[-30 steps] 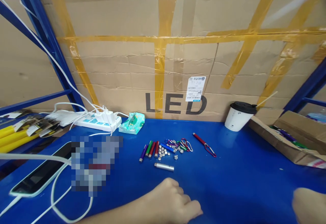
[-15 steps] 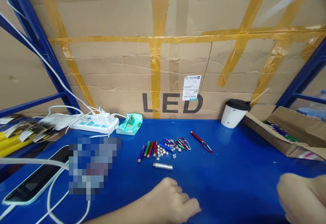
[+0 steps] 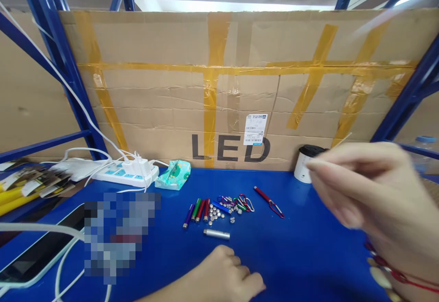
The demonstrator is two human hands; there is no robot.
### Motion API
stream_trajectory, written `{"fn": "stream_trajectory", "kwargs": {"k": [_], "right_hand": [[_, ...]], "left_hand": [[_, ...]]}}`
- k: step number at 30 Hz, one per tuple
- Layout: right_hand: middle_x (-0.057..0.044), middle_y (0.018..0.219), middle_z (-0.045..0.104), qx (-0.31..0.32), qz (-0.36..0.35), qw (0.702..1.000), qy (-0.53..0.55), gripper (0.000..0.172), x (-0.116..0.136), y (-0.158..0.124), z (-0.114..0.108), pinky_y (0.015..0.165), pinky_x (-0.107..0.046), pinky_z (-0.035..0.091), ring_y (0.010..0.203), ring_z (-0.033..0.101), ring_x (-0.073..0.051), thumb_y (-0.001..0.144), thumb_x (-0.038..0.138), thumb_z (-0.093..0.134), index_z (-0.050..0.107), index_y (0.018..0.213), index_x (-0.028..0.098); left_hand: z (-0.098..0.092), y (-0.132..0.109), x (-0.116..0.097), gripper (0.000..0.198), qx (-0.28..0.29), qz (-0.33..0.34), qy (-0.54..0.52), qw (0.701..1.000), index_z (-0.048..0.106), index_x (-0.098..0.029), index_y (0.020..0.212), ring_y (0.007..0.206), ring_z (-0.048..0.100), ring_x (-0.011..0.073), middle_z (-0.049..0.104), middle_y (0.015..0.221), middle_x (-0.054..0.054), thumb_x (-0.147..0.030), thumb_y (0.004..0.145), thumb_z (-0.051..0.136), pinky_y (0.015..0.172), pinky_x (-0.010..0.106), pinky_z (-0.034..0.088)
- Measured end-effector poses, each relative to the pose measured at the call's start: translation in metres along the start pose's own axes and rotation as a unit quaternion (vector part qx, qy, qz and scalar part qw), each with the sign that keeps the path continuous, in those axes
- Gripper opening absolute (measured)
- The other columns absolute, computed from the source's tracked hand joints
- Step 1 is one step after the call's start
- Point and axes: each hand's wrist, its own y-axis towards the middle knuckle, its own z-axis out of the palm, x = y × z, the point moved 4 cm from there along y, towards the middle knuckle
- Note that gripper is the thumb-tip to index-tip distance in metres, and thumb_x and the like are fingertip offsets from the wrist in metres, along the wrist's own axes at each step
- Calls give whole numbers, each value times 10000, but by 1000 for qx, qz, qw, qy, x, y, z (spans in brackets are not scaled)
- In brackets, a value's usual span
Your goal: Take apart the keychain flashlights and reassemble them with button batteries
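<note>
My left hand [image 3: 224, 277] rests on the blue table [image 3: 302, 256] near its front edge, fingers curled into a loose fist with nothing seen in it. Just beyond it lies a silver tube [image 3: 216, 234]. Behind that is a cluster of small coloured flashlights [image 3: 198, 210], silver button cells [image 3: 216, 213], carabiner clips [image 3: 242, 201] and a red flashlight with a clip [image 3: 268, 200]. My right hand [image 3: 363, 192] is raised at the right, blurred, with fingers stretched out leftward and nothing in them. It partly hides a white paper cup [image 3: 302, 168].
A taped cardboard wall marked LED [image 3: 229, 148] closes the back. At left lie a white power strip with chargers [image 3: 125, 173], a tissue pack [image 3: 172, 175], a phone on a cable [image 3: 30, 258] and yellow items [image 3: 13, 196]. Blue rack posts [image 3: 65, 64] flank both sides.
My right hand rose from the lower right corner into view, fingers extended, now covering the cup. The camera tilted up slightly. My left hand stayed put.
</note>
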Motion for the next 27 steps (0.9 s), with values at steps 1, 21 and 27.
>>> {"fn": "stream_trajectory", "kwargs": {"k": [1,21,27], "right_hand": [[60,315,429,-14,-8,1000,11,104,1,6,3,293,-200,283,278,400,-75,785,335,680,719,740,250],[62,346,492,109,57,991,48,189,-23,32,21,383,-193,410,302,443,-72,813,351,646,730,919,219],[32,374,541,118,38,992,1,138,-21,27,25,316,-176,360,302,476,-86,755,327,697,739,756,196]], "left_hand": [[-1,0,2,268,15,3,11,1000,394,-180,632,315,362,79,422,378,-90,-202,861,530,419,264,153],[-8,9,8,423,3,-44,3,999,403,-159,558,331,388,83,437,378,-56,-197,969,310,418,265,180],[-7,7,6,415,12,-45,0,999,411,-164,570,326,407,87,449,380,-58,-204,969,305,413,267,193]]}}
